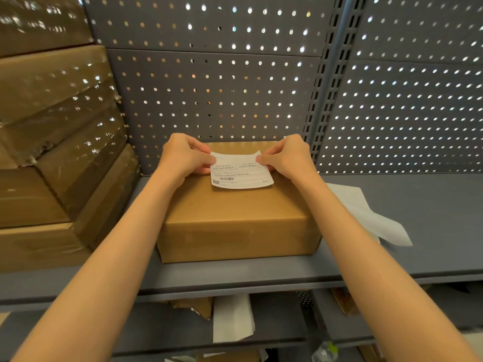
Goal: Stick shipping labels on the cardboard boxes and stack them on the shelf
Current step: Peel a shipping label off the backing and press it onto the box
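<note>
A plain brown cardboard box lies flat on the grey shelf, near the perforated back panel. Over the far part of its top hangs a white shipping label with printed text, a barcode and a QR code. My left hand pinches the label's upper left corner, and my right hand pinches its upper right corner. The label's lower edge curls just above or on the box top; I cannot tell whether it touches.
A tall stack of taped cardboard boxes fills the left of the shelf. White backing paper lies to the right of the box. Lower shelves hold paper and more boxes. A slotted upright stands behind.
</note>
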Demonstrator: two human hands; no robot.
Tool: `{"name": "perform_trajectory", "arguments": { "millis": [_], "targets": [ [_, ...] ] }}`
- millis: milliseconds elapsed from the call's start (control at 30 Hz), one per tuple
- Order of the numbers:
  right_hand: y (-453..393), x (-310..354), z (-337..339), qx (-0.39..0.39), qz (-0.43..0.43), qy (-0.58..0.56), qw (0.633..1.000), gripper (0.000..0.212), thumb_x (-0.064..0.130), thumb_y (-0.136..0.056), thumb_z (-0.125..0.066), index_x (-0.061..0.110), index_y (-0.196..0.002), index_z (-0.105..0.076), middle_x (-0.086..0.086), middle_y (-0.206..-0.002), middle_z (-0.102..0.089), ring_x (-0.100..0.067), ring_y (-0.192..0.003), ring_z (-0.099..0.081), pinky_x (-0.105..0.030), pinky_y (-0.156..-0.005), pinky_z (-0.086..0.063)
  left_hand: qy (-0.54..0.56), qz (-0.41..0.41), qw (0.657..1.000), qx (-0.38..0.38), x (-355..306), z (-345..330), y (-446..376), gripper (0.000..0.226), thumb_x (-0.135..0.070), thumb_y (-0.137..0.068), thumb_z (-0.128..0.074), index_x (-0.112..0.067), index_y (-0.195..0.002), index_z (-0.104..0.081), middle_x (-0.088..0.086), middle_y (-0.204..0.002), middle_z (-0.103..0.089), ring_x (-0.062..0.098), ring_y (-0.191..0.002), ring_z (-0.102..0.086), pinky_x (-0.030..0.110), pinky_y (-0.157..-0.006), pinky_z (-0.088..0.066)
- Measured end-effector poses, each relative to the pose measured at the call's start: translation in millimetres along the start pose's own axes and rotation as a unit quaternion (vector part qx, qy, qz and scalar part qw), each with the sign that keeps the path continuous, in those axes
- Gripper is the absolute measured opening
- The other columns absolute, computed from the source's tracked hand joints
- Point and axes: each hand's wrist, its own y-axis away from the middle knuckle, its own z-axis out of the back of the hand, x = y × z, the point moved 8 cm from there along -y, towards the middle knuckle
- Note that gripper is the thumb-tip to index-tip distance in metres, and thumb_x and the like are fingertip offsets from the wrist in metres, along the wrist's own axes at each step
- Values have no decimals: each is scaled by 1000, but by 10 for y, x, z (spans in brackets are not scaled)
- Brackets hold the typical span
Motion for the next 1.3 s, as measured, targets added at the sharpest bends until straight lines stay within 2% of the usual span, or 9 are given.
{"name": "perform_trajectory", "arguments": {
  "millis": [133, 267, 333, 567, 700, 800, 1067, 1233, 1300],
  "targets": [
    [-30, -2, -21, 6, -5, 16, 1000, 17, 18, -79, -73, 4, -89, -74, -9, -86, -72, -18, -95, -64, -31, -82, -50, -13, 0, 1000, -5, 5, -3, -6, 19, 0, -74, -73, -1, -93, -68, 13, -87, -69, 18, -66, -70, 23, -65, -58],
    [-64, 11, -48, 19, -4, 38, 999, 20, 17, -78, -74, 3, -91, -73, -10, -91, -71, -21, -98, -63, -34, -85, -51, -43, -8, 999, -8, -17, -4, -20, 16, -1, -73, -75, -3, -87, -68, 8, -81, -68, 13, -54, -68, 22, -63, -58],
    [-70, 22, -47, 20, -2, 45, 999, 22, 17, -78, -74, 1, -92, -72, -11, -92, -71, -22, -98, -63, -37, -87, -51, -65, -16, 998, -4, -43, -21, -24, 13, -2, -74, -75, -5, -84, -67, 7, -81, -68, 13, -56, -69, 21, -61, -58],
    [-79, 26, -71, 9, 13, 63, 998, 25, 17, -77, -74, -3, -91, -70, -13, -87, -71, -23, -92, -64, -32, -77, -52, -157, -57, 986, -7, -157, -66, -22, 14, -5, -79, -72, -13, -75, -62, 7, -86, -67, 16, -65, -69, 16, -52, -55],
    [-83, 26, -84, 5, 18, 77, 997, 24, 17, -76, -74, -3, -89, -69, -14, -85, -70, -24, -88, -65, -29, -70, -48, -233, -84, 969, -26, -192, -95, -11, 12, -11, -78, -73, -17, -76, -63, 8, -87, -70, 24, -73, -69, 39, -76, -57],
    [-92, 18, -90, 0, 17, 84, 996, 24, 17, -76, -75, -3, -89, -69, -14, -85, -70, -23, -88, -65, -27, -68, -44, -280, -103, 953, -48, -243, -96, 31, 17, -17, -77, -74, -24, -74, -59, 6, -91, -68, 29, -86, -65, 46, -86, -52],
    [-101, 8, -86, 8, 24, 71, 997, 22, 16, -75, -77, 1, -85, -66, -13, -88, -69, -26, -90, -65, -34, -83, -52, -357, -116, 922, -95, -279, -80, 72, 13, -27, -78, -74, -23, -85, -64, 6, -99, -69, 29, -98, -62, 42, -89, -45],
    [-96, 20, -89, 16, 39, 69, 997, 16, 15, -77, -75, 4, -83, -66, -10, -82, -64, -26, -90, -65, -35, -83, -51, -432, -103, 889, -114, -284, 26, 82, 50, -47, -72, -75, -13, -105, -59, 9, -108, -64, 34, -104, -57, 36, -80, -41],
    [-108, 23, -100, 8, 47, 80, 996, 13, 13, -82, -68, 1, -87, -67, -12, -82, -65, -28, -86, -64, -39, -83, -52, -439, -123, 882, -119, -300, 62, 99, 48, -45, -75, -73, -12, -107, -58, 10, -110, -62, 34, -105, -55, 37, -79, -42]
  ]
}}
